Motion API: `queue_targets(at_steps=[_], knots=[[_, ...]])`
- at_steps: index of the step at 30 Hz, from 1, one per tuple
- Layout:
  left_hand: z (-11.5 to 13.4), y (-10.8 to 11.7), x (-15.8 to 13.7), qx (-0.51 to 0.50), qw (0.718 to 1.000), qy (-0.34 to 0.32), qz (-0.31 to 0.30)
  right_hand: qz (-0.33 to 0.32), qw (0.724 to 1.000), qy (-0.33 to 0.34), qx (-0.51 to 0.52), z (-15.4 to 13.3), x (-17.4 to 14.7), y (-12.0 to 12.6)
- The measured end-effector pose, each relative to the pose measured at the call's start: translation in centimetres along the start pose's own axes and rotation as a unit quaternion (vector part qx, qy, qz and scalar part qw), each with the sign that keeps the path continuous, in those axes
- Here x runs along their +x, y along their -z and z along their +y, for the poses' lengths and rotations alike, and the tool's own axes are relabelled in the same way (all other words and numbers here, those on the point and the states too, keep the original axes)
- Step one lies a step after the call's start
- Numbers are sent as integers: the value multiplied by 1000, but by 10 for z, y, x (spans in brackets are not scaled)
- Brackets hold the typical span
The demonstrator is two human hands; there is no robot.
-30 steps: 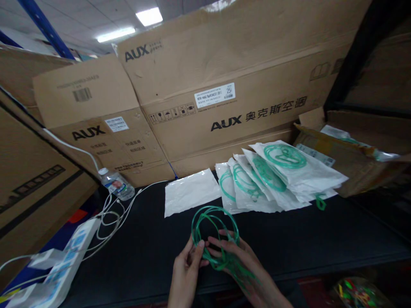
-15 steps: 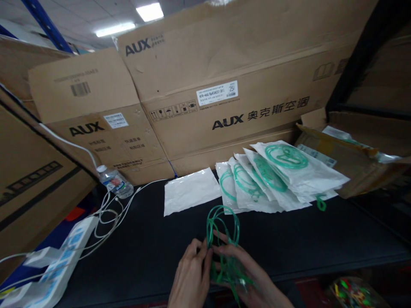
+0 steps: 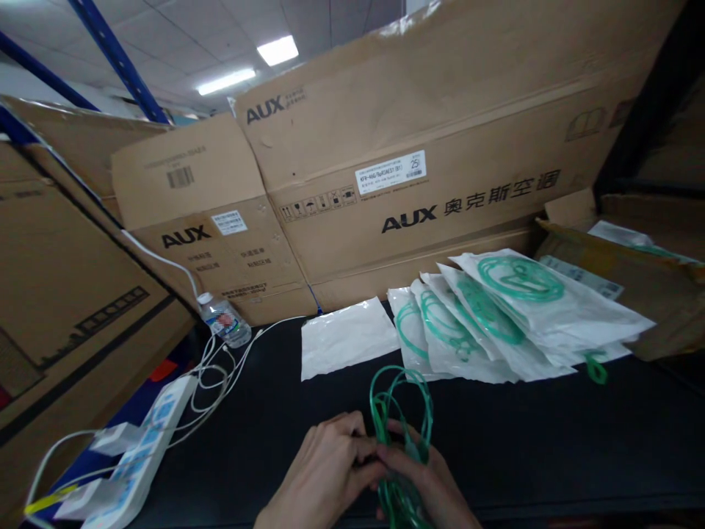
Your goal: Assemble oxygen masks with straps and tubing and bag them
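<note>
Near the front edge of the black tabletop, I hold a coil of thin green tubing [image 3: 428, 400] upright. My right hand [image 3: 432, 481] is closed around the bundle from the right, with loops standing above the fingers and more strands hanging below. My left hand [image 3: 330, 466] is closed too, its fingertips pressed against the tubing's left side and meeting my right thumb. What exactly lies between those fingertips is partly hidden. Beyond my hands lies a flat white pouch [image 3: 349, 338]. To its right, several white pouches with green tubing showing through [image 3: 521, 279] overlap in a fanned pile.
A white power strip [image 3: 148, 452] with plugs and cables runs along the left. A plastic water bottle [image 3: 225, 321] leans near the back cardboard wall [image 3: 330, 242]. An open carton [image 3: 650, 294] sits at the right, and a small green loop [image 3: 595, 369] lies by the pouches.
The view has shifted, with the scene appearing lower and farther right. My left fingers have curled in to meet my right thumb at the tubing, and the coil's loops are gathered closer together.
</note>
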State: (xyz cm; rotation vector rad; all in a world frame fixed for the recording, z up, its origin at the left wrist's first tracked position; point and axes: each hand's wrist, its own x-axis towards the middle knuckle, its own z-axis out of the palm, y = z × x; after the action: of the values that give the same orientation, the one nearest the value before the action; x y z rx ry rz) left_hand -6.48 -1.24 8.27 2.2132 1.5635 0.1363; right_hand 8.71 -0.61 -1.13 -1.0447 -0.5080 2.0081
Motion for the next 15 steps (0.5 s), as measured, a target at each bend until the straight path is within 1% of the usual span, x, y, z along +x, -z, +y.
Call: queue_targets(at_steps=[3, 4, 6, 7, 8, 9, 10, 12, 14, 15], knots=[[-13, 10, 0, -72, 997, 16, -4, 13, 1000, -10, -4, -2, 1, 1], [-21, 16, 1, -93, 995, 29, 6, 14, 1000, -18, -4, -3, 2, 2], [-43, 30, 5, -119, 985, 100, 70, 13, 999, -28, -6, -5, 1, 4], [-57, 37, 9, -125, 973, 152, 122, 10, 999, -31, -11, -6, 1, 5], [-73, 45, 14, -124, 951, 221, 177, 5, 999, -31, -20, -5, 0, 6], [-89, 51, 19, -117, 937, 264, 197, -1, 999, -28, -30, -5, -1, 7], [-105, 55, 26, -116, 927, 293, 201, -9, 999, -22, -39, -3, -3, 9], [-133, 57, 43, -126, 914, 336, 189, -31, 998, -8, -51, 1, -6, 12], [-152, 53, 60, -152, 907, 356, 167, -48, 997, 0, -56, 6, -10, 16], [-158, 48, 67, -169, 904, 360, 159, -53, 997, 0, -60, 9, -12, 18]])
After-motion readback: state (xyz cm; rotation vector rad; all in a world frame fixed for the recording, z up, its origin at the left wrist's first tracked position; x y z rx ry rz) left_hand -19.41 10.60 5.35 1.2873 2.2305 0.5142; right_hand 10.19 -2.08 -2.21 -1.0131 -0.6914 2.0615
